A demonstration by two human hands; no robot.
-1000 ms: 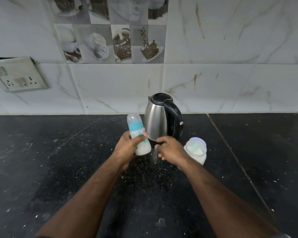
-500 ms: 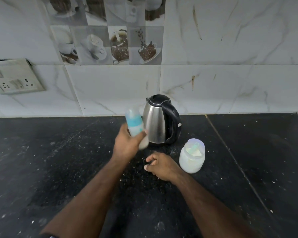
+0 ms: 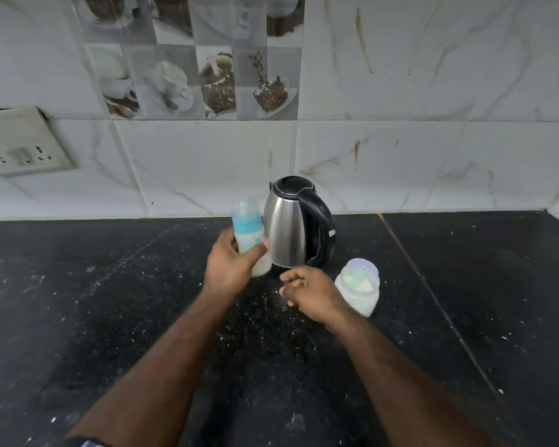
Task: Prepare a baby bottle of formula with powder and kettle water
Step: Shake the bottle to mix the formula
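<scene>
There, the left hand point(image 3: 228, 269) gripped the bottle point(image 3: 250, 243) by its body, lifted off the counter point(image 3: 78, 301) and blurred, perhaps tilted. Just right of that grip stood the kettle point(image 3: 288, 227). The right hand point(image 3: 310, 293) hung loosely curled, holding nothing, below the kettle, with the powder jar point(image 3: 359, 290) just beside its wrist.

We have one head-worn wide-angle view, looking forward and down over both forearms onto the dark surface point(image 3: 78, 301). It sits close above: the left hand point(image 3: 229, 269) and its grip fall mid-frame, the tiled wall point(image 3: 433, 140) rising just beyond.
</scene>
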